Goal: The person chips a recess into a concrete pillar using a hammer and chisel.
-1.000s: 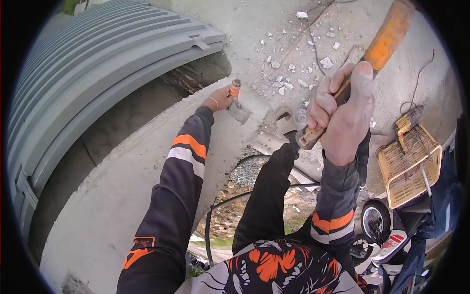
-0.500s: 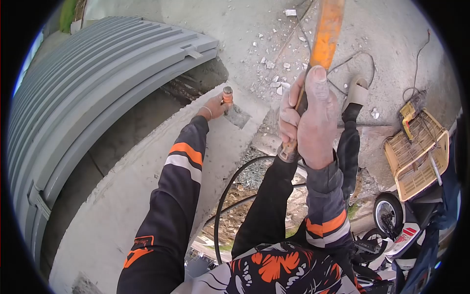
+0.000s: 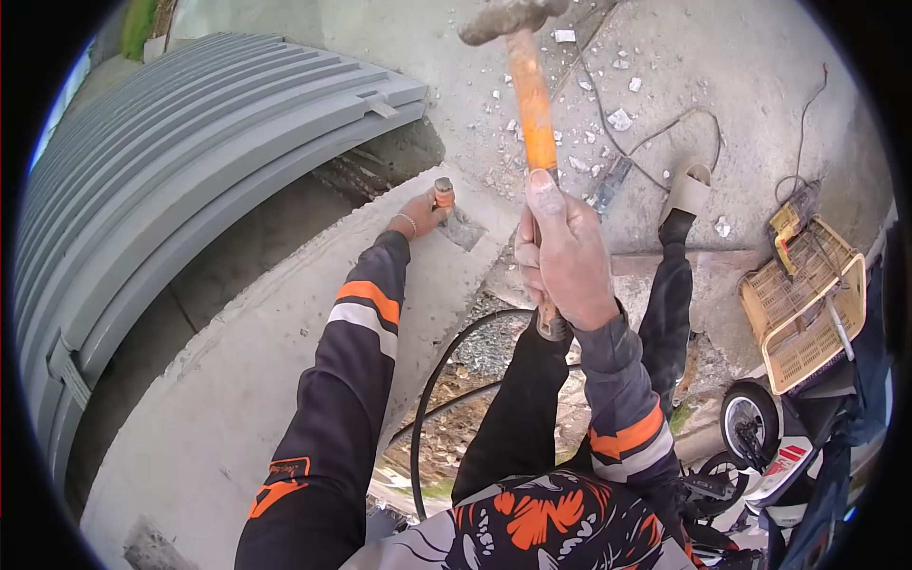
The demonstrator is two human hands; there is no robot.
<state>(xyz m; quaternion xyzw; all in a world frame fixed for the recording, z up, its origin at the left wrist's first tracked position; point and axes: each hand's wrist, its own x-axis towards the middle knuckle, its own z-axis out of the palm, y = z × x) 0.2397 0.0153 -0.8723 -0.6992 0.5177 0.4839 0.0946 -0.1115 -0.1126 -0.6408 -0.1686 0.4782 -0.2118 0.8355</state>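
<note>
My left hand [image 3: 422, 213] is closed around a short chisel [image 3: 443, 193] with an orange grip, held upright on the concrete ledge [image 3: 313, 275]. A shallow chipped recess [image 3: 463, 231] lies just beside that hand. Nearer the camera, my right hand [image 3: 568, 255] grips a hammer [image 3: 534, 104] by its orange handle. The hammer's dusty metal head is raised at the top of the view, apart from the chisel. The chisel's lower end is hidden by my left fingers.
A grey ribbed metal gate [image 3: 190, 161] curves along the left. White rubble [image 3: 619, 120] and a cable [image 3: 655, 142] lie on the floor. At right are a yellow power tool [image 3: 787, 233], a plastic basket [image 3: 804, 356] and a motorbike [image 3: 784, 456]. A black hose [image 3: 425, 408] loops near my legs.
My right hand has moved left and slightly down with the hammer, and the hammer's head has come into view. My left hand still holds the chisel at the same spot.
</note>
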